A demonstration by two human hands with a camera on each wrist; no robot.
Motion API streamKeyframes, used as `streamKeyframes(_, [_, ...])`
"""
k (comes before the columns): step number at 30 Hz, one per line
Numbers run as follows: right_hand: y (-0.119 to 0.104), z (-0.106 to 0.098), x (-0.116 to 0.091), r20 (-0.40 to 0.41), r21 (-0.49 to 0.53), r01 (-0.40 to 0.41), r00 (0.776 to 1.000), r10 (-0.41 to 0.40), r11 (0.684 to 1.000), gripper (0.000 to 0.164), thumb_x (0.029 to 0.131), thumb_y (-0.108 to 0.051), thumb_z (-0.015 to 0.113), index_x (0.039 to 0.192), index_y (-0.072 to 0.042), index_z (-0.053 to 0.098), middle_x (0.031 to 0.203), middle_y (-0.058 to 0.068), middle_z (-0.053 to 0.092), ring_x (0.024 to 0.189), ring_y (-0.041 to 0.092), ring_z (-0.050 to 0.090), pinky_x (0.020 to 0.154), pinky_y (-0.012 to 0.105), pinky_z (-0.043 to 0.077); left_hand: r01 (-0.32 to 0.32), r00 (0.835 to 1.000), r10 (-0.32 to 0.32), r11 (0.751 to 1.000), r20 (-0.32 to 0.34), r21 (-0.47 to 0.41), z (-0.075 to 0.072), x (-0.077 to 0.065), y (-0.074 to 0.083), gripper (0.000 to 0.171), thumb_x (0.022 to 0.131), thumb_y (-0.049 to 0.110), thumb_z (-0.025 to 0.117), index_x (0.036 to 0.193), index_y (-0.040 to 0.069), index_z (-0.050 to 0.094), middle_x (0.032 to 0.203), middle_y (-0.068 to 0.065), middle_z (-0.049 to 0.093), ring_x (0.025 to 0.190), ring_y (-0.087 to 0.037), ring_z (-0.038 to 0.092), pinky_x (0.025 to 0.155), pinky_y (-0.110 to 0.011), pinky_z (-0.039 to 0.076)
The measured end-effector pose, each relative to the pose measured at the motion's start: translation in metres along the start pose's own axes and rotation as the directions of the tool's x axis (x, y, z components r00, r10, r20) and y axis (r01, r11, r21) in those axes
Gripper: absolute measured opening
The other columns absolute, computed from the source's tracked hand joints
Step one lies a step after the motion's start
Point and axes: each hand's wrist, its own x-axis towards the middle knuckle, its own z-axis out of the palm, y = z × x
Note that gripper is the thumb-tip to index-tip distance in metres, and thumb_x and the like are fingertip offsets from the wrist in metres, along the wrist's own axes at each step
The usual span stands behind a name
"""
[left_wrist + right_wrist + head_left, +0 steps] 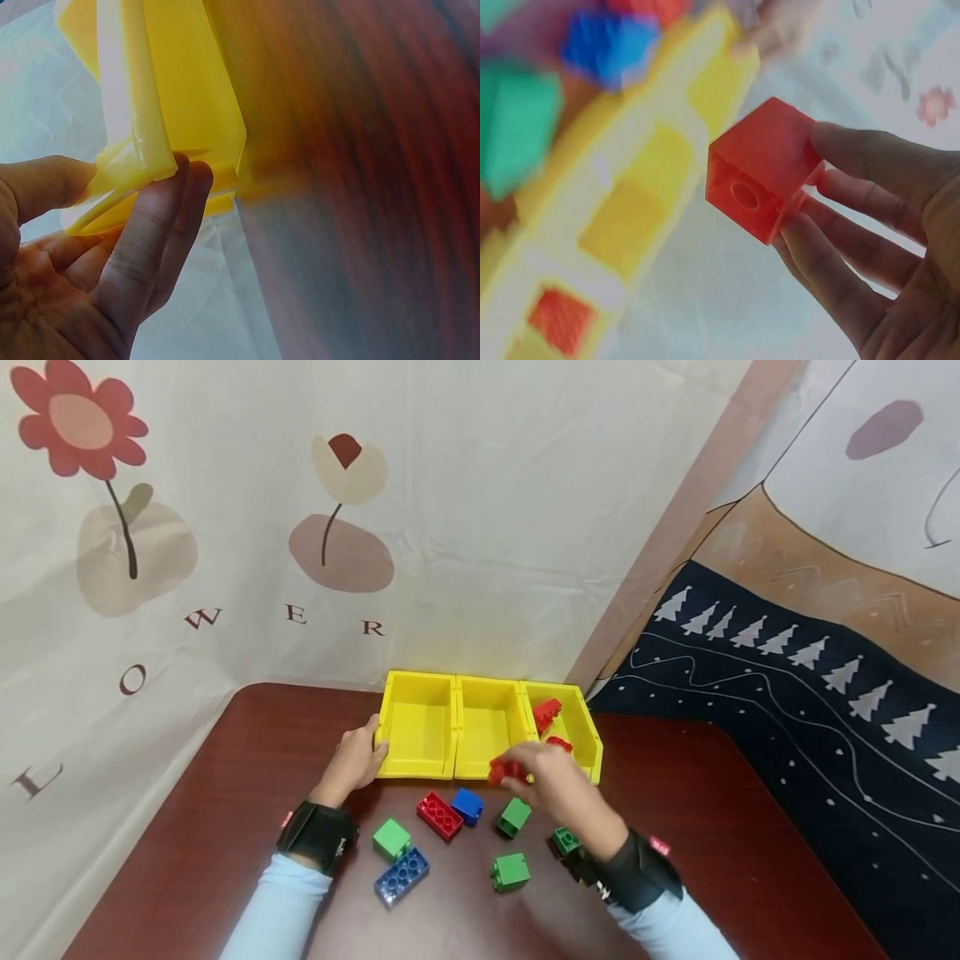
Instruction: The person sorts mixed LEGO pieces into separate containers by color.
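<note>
My left hand (355, 758) grips the left edge of a yellow three-compartment bin (454, 727); in the left wrist view its thumb and fingers pinch the bin's corner (135, 169). My right hand (555, 781) holds a red toy brick (765, 165) between thumb and fingers, over the front edge of the bin near the right compartment. Two red bricks (547, 714) lie in that right compartment. In front of the bin, a red brick (439, 816) lies beside a blue brick (467, 807), with a green brick (513, 817) to their right.
Nearer on the brown table (247, 827) lie a light green brick (392, 839), a dark blue brick (402, 877) and another green brick (511, 872). A dark green brick (566, 841) sits beside the right wrist. A printed cloth (487, 527) hangs behind the bin.
</note>
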Motion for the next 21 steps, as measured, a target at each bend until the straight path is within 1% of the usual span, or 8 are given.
streamKeyframes(2, [0.014,-0.012,0.007,-0.049,-0.023,-0.076,0.996,0.075,0.997,0.029,0.077,-0.018,0.083,0.102,-0.008,0.074,0.088,0.003,0.072,0.078,0.015,0.064,0.074,0.029,0.058,0.013,1.0,-0.013,1.0,0.008,-0.004,-0.001,-0.001,0.0,0.061,0.1,0.014,0.053,0.15,-0.009,0.027,0.134,-0.033,0.052,0.099,-0.034,0.058,0.088,-0.044,0.051])
streamKeyframes(4, [0.031,-0.019,0.013,-0.062,-0.04,-0.158,0.986,0.155,0.987,0.029,0.079,-0.018,0.082,0.104,-0.006,0.073,0.088,0.006,0.072,0.076,0.017,0.063,0.071,0.03,0.058,0.021,1.0,-0.021,1.0,0.015,-0.007,-0.001,-0.001,0.0,0.062,0.1,0.014,0.053,0.151,-0.009,0.026,0.135,-0.032,0.051,0.099,-0.034,0.058,0.087,-0.043,0.051])
streamKeyframes(6, [0.048,-0.023,0.019,-0.041,-0.06,-0.248,0.968,0.246,0.967,0.03,0.081,-0.019,0.08,0.107,-0.005,0.073,0.09,0.009,0.071,0.074,0.018,0.062,0.07,0.032,0.058,0.022,1.0,-0.021,1.0,0.018,-0.01,-0.002,-0.002,0.0,0.062,0.1,0.014,0.053,0.151,-0.009,0.025,0.134,-0.032,0.052,0.097,-0.033,0.058,0.085,-0.042,0.051])
streamKeyframes(8, [0.065,-0.023,0.023,-0.008,-0.079,-0.309,0.951,0.309,0.948,0.031,0.083,-0.018,0.078,0.108,-0.002,0.071,0.091,0.012,0.07,0.073,0.021,0.062,0.069,0.034,0.058,0.019,1.0,-0.019,1.0,0.016,-0.012,-0.002,-0.001,0.0,0.063,0.1,0.014,0.054,0.151,-0.009,0.025,0.134,-0.032,0.052,0.096,-0.033,0.058,0.084,-0.041,0.05])
streamKeyframes(11, [0.087,-0.019,0.03,0.045,-0.092,-0.389,0.918,0.394,0.917,0.032,0.086,-0.016,0.076,0.112,0.0,0.07,0.096,0.015,0.07,0.076,0.023,0.061,0.074,0.037,0.057,0.017,1.0,-0.017,1.0,0.009,-0.009,-0.001,-0.001,0.0,0.063,0.1,0.014,0.053,0.15,-0.01,0.025,0.137,-0.033,0.05,0.101,-0.035,0.058,0.088,-0.044,0.051])
streamKeyframes(16, [0.111,-0.005,0.038,0.115,-0.084,-0.471,0.871,0.478,0.878,0.026,0.088,-0.014,0.073,0.111,-0.002,0.07,0.093,0.013,0.067,0.076,0.024,0.059,0.074,0.036,0.056,0.015,1.0,-0.015,1.0,0.002,-0.005,0.0,-0.003,0.0,0.061,0.1,0.014,0.052,0.15,-0.011,0.025,0.14,-0.034,0.047,0.111,-0.038,0.057,0.096,-0.05,0.048])
streamKeyframes(18, [0.117,0.001,0.042,0.143,-0.091,-0.487,0.857,0.495,0.869,0.021,0.088,-0.013,0.073,0.107,-0.004,0.07,0.09,0.012,0.066,0.074,0.024,0.058,0.071,0.034,0.054,0.02,1.0,-0.02,1.0,0.005,-0.008,0.0,-0.004,0.0,0.061,0.1,0.013,0.052,0.15,-0.011,0.025,0.14,-0.034,0.047,0.111,-0.038,0.057,0.096,-0.05,0.048])
streamKeyframes(21, [0.122,0.008,0.045,0.165,-0.117,-0.494,0.846,0.508,0.861,0.016,0.087,-0.012,0.073,0.101,-0.005,0.07,0.088,0.01,0.065,0.072,0.024,0.056,0.068,0.032,0.052,0.026,1.0,-0.026,1.0,0.014,-0.015,0.001,-0.004,0.001,0.062,0.1,0.013,0.052,0.15,-0.011,0.024,0.142,-0.034,0.045,0.111,-0.037,0.057,0.096,-0.049,0.048])
